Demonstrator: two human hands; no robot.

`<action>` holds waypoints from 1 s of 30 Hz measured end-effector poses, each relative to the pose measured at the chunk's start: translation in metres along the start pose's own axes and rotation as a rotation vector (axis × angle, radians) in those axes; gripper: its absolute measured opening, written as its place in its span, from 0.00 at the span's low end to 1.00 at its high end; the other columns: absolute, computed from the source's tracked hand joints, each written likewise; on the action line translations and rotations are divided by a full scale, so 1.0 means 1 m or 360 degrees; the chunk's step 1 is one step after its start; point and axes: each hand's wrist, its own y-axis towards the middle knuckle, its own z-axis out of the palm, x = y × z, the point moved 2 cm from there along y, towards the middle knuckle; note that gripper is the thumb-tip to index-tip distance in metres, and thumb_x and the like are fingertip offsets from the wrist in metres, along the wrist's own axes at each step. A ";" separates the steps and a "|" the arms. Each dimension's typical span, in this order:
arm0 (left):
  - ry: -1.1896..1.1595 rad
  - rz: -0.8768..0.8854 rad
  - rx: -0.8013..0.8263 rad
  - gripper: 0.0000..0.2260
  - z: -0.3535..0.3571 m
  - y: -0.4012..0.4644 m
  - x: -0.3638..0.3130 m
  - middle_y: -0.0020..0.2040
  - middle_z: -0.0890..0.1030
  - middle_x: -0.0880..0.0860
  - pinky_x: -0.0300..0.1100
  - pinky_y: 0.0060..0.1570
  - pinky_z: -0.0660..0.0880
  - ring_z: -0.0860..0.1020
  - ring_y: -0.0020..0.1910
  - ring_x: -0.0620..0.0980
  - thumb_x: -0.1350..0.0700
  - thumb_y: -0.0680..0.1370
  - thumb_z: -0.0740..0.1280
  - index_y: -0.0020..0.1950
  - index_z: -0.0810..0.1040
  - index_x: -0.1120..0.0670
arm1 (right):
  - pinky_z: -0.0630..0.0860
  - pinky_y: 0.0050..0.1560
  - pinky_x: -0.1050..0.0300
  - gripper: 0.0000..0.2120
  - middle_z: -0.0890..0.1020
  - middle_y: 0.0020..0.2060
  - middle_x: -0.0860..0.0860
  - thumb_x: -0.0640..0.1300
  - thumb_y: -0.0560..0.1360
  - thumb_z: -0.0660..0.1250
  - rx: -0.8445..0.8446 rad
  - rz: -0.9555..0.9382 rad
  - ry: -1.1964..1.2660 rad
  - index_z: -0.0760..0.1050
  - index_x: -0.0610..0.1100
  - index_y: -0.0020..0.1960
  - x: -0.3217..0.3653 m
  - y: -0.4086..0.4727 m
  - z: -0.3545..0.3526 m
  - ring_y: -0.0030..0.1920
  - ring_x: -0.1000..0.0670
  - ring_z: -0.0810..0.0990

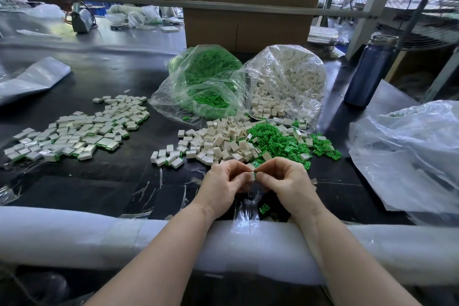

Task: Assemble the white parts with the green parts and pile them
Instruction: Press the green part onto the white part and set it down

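Both hands, left hand (pixel 224 179) and right hand (pixel 285 179), pinch one white part (pixel 252 176); two bags: green parts bag (pixel 198 82), white parts bag (pixel 288 82); no legible writing.

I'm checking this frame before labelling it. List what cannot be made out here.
Head view only:
- White part between the left hand and right hand: fingers cover most of it; whether a green part is already in it is hidden.
- Green bag and white bag: crinkled plastic blurs the contents.
- Bottle: label too dark to read.
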 end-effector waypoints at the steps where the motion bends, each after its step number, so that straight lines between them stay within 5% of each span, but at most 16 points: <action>1: -0.0004 0.0002 0.0005 0.05 0.000 0.000 0.000 0.42 0.82 0.55 0.41 0.48 0.78 0.81 0.43 0.52 0.62 0.76 0.66 0.45 0.78 0.53 | 0.80 0.40 0.57 0.05 0.83 0.34 0.45 0.34 0.70 0.71 -0.0008 0.0021 0.0022 0.79 0.42 0.40 -0.001 0.000 0.000 0.36 0.51 0.81; 16: 0.0043 0.0025 -0.0072 0.05 -0.002 -0.001 -0.001 0.42 0.82 0.55 0.45 0.48 0.79 0.80 0.43 0.52 0.62 0.77 0.66 0.44 0.78 0.52 | 0.78 0.33 0.62 0.04 0.82 0.30 0.48 0.35 0.72 0.70 0.0054 0.0109 0.0134 0.78 0.42 0.39 -0.003 0.001 0.002 0.30 0.53 0.80; 30: -0.0011 0.0009 -0.0057 0.03 -0.002 -0.002 -0.005 0.38 0.79 0.53 0.32 0.37 0.76 0.77 0.35 0.45 0.64 0.77 0.64 0.48 0.77 0.60 | 0.74 0.27 0.65 0.07 0.79 0.25 0.51 0.37 0.74 0.69 0.0071 0.0169 0.0091 0.77 0.40 0.37 -0.001 0.002 0.004 0.24 0.57 0.76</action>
